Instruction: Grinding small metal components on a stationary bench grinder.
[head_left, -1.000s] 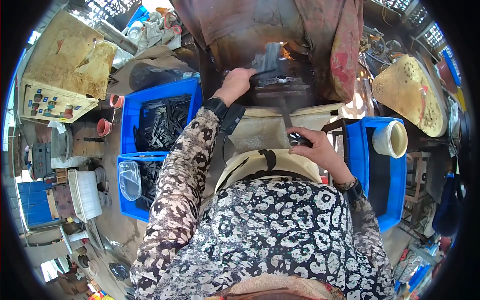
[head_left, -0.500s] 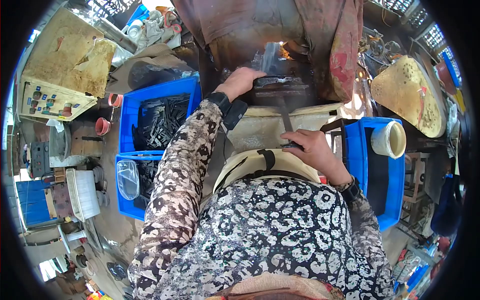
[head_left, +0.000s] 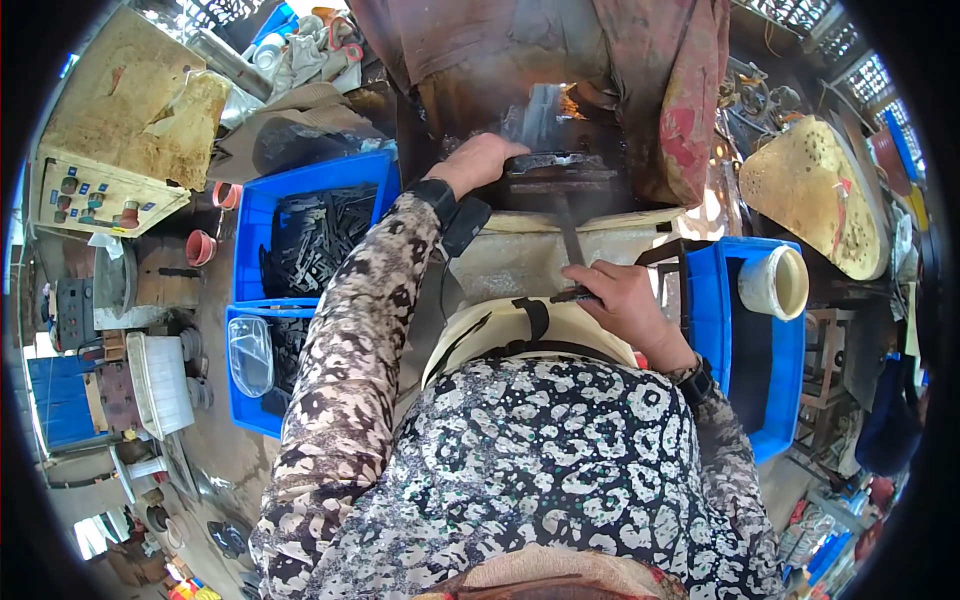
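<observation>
Work judged to be under way and not complete. The left hand (head_left: 475,163) is narrowed, its fingertips at the near end of a dark piece (head_left: 555,160), which lies just to its right along a metal rest (head_left: 565,183); whether it grips the piece or only steadies it, I cannot tell. The right hand (head_left: 622,300) is closed on a small dark object (head_left: 573,295), with a metal bar (head_left: 568,230) running from the rest down to just beyond its fingertips. Left of the left hand, a blue bin (head_left: 310,178) holds many loose dark strips (head_left: 325,235); whether these are finished or waiting cannot be determined, so the share done and the share left cannot be stated.

Obscured: ahead of the left hand, a pale streak (head_left: 542,110) and an orange glow (head_left: 570,103) sit in haze beneath a hanging cloth (head_left: 690,120), and what lies behind is hidden. Right of the right hand, a second blue bin (head_left: 708,320) has a dark interior, its contents unreadable, partly covered by a white bucket (head_left: 775,283)
</observation>
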